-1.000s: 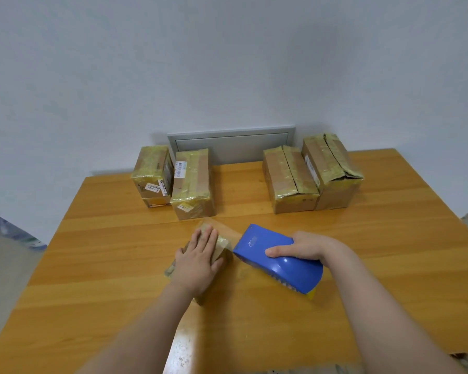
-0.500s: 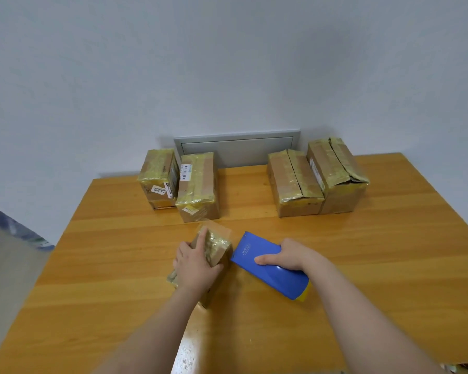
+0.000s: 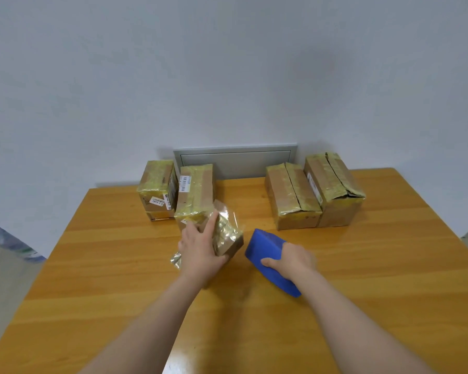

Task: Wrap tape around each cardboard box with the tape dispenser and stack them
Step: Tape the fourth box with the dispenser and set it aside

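in the middle of the frame the left hand (image 3: pixel 200 249) grips a small cardboard box (image 3: pixel 227 233). its fingers curl round the near end and the forefinger lies along the top. the box is tipped up on one edge, probably so that a fresh side faces the tape. crinkled clear tape already covers much of it, and a loose scrap of tape (image 3: pixel 176 259) sticks out below the hand.

just to the right, the right hand (image 3: pixel 292 261) is clamped over the blue tape dispenser (image 3: pixel 265 244), thumb on the near side. the dispenser is low over the table (image 3: pixel 389 292), and i cannot tell if it touches. it sits close beside the box with a small gap, likely to keep the tape run short. whether tape joins them is unclear.

further up the frame, a left pair of boxes (image 3: pixel 196 190) and a right pair of boxes (image 3: pixel 289 195) stand side by side, not yet stacked.
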